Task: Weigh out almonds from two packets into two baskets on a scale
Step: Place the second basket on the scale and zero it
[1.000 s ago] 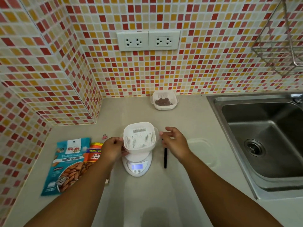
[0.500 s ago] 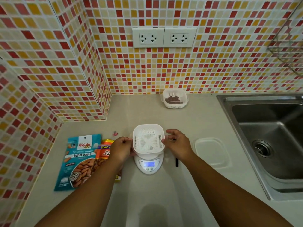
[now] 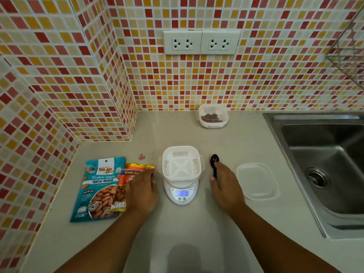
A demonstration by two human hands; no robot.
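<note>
An empty white slotted basket (image 3: pixel 167 164) sits on a small white digital scale (image 3: pixel 182 194) whose display reads 0. A second white basket (image 3: pixel 212 125) with almonds in it stands at the back by the tiled wall. A blue roasted-almond packet (image 3: pixel 98 190) lies flat at the left, and an orange almond packet (image 3: pixel 137 168) overlaps its right edge. My left hand (image 3: pixel 142 191) lies on the orange packet with fingers closed on it. My right hand (image 3: pixel 226 189) grips the handle of a black spoon (image 3: pixel 214 160) lying right of the scale.
A clear plastic lid (image 3: pixel 256 182) rests on the counter right of my right hand. A steel sink (image 3: pixel 323 154) fills the right side. A small pink binder clip (image 3: pixel 141 156) lies behind the packets. A wire rack (image 3: pixel 346 52) hangs top right.
Both hands have let go of the basket on the scale. My left hand moved left onto the orange packet and my right hand moved right onto the black spoon.
</note>
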